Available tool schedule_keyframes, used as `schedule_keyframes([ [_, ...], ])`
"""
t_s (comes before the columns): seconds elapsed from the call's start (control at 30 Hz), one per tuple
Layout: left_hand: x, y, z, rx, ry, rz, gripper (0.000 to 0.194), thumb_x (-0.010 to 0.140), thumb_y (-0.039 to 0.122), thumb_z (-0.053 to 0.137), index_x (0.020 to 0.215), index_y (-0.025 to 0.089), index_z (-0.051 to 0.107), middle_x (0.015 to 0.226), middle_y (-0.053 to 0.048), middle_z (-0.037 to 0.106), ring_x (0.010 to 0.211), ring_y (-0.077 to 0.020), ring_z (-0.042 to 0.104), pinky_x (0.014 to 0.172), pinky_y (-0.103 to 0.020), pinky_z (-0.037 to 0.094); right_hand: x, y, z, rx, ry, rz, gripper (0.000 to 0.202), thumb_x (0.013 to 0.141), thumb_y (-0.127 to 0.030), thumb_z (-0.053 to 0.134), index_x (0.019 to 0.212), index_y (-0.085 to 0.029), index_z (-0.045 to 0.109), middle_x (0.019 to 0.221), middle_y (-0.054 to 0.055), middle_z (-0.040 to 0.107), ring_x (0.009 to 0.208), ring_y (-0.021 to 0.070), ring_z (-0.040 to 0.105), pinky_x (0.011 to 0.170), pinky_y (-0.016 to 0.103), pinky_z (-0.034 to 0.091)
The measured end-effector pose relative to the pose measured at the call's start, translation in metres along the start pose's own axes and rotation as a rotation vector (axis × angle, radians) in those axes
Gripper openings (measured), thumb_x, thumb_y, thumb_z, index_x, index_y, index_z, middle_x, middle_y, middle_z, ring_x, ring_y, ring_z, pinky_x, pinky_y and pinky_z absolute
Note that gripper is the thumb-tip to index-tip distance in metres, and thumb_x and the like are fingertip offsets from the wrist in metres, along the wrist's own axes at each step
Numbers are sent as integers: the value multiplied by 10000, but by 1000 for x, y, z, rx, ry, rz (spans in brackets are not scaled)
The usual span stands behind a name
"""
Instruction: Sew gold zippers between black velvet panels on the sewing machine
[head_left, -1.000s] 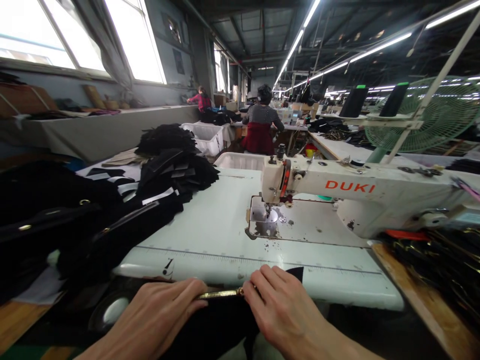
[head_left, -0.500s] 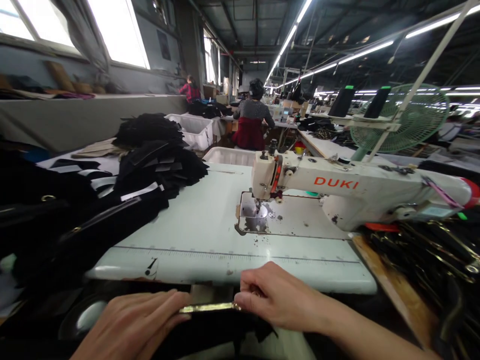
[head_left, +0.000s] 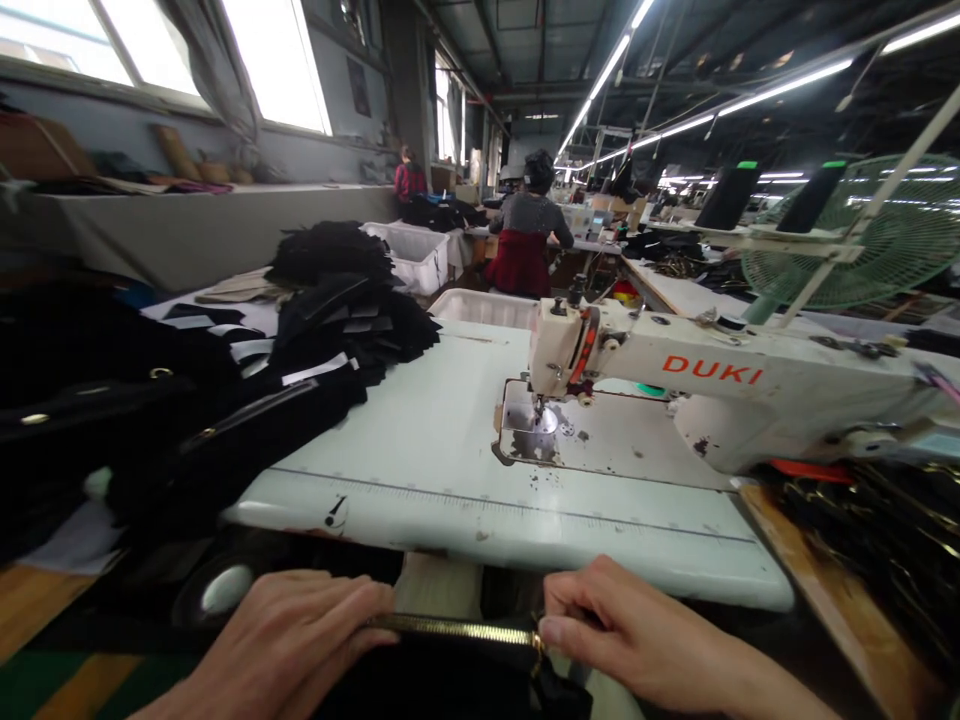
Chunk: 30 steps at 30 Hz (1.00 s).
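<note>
A gold-toothed zipper (head_left: 465, 629) on black fabric (head_left: 450, 685) runs level between my two hands, in front of the table's near edge. At its left end my left hand (head_left: 292, 635) is closed, fingers over the zipper and cloth. My right hand (head_left: 622, 625) pinches the other end, where a gold slider or pull (head_left: 537, 645) shows by the thumb. Beyond my hands stands a white sewing machine (head_left: 705, 375) with orange lettering, its needle area lit. The lower part of the fabric runs out of view.
Black fabric pieces (head_left: 330, 310) are heaped on the left of the sewing table (head_left: 420, 450). More black pieces with gold zippers (head_left: 862, 540) lie at the right. Behind are a white bin (head_left: 487, 308), a green fan (head_left: 885, 235), thread cones (head_left: 727, 195) and a seated person (head_left: 525, 225).
The view has turned left, so the scene sits further right. My right hand has moved away from my left, and a longer stretch of gold zipper shows between them.
</note>
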<state>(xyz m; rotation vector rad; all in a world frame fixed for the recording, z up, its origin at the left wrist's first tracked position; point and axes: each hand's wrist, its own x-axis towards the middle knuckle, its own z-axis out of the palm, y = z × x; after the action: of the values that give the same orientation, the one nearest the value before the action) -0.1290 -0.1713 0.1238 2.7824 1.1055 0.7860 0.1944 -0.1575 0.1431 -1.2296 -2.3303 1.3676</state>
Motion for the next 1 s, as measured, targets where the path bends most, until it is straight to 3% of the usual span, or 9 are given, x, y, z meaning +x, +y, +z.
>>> schedule_keyframes([
  [0.13, 11, 5, 3, 10, -102, 76, 300, 1104, 320, 318, 874, 232, 488, 633, 78, 590, 479, -105, 589, 500, -240, 378, 7, -1, 13, -332, 277, -38, 202, 938, -229, 673, 771, -192, 564, 807, -23, 590, 743, 144, 560, 662, 236, 406],
  [0.2, 15, 7, 6, 20, -82, 109, 317, 1106, 315, 310, 846, 232, 472, 611, 79, 569, 452, -105, 566, 482, -248, 360, 17, -5, 25, -475, 426, -165, 248, 857, -363, 787, 920, -196, 615, 961, 21, 635, 851, 198, 604, 746, 288, 449],
  [0.27, 18, 9, 7, 15, -57, 113, 309, 1105, 309, 316, 853, 231, 476, 613, 78, 571, 453, -104, 566, 487, -247, 359, 28, -8, 39, -547, 518, -319, 431, 793, -525, 801, 986, -188, 615, 933, 23, 648, 822, 208, 616, 714, 294, 459],
  [0.37, 21, 13, 4, 15, -52, 89, 293, 1106, 314, 319, 891, 228, 499, 630, 76, 593, 481, -105, 589, 508, -243, 369, 39, -8, 56, -605, 600, -489, 356, 992, -486, 571, 803, -184, 580, 737, -11, 604, 635, 151, 564, 562, 271, 385],
  [0.43, 24, 17, 1, 37, -57, 90, 331, 1107, 327, 312, 851, 227, 496, 614, 77, 588, 468, -104, 578, 502, -245, 367, 41, -7, 61, -654, 626, -567, 456, 1091, -378, 359, 716, -188, 537, 654, -15, 557, 550, 134, 504, 505, 285, 322],
  [0.53, 26, 17, 2, 56, -40, 97, 423, 1107, 343, 291, 741, 224, 464, 559, 78, 560, 417, -96, 528, 460, -250, 336, 38, -4, 61, -686, 605, -620, 543, 1115, -340, 224, 684, -191, 518, 607, -19, 527, 507, 126, 472, 476, 288, 289],
  [0.67, 21, 0, 6, -46, -35, -94, 390, 1024, 449, 509, 710, 221, 531, 567, 83, 585, 471, -99, 566, 473, -211, 351, 32, 1, 51, -611, 593, -542, 567, 1113, -378, 197, 680, -195, 515, 616, -11, 537, 514, 120, 498, 471, 267, 304],
  [0.77, 14, -15, 1, -258, -97, -250, 280, 953, 415, 620, 745, 228, 620, 648, 70, 628, 570, -119, 612, 549, -187, 421, 28, 5, 42, -585, 620, -516, 551, 1109, -384, 229, 681, -194, 520, 618, -9, 544, 518, 116, 519, 481, 250, 328],
  [1.0, 12, -14, -12, -358, -41, -257, 252, 995, 309, 551, 791, 231, 676, 695, 57, 660, 605, -112, 625, 612, -168, 458, 23, 8, 36, -492, 577, -515, 568, 1098, -440, 276, 639, -192, 502, 577, -22, 540, 489, 94, 537, 478, 216, 353],
])
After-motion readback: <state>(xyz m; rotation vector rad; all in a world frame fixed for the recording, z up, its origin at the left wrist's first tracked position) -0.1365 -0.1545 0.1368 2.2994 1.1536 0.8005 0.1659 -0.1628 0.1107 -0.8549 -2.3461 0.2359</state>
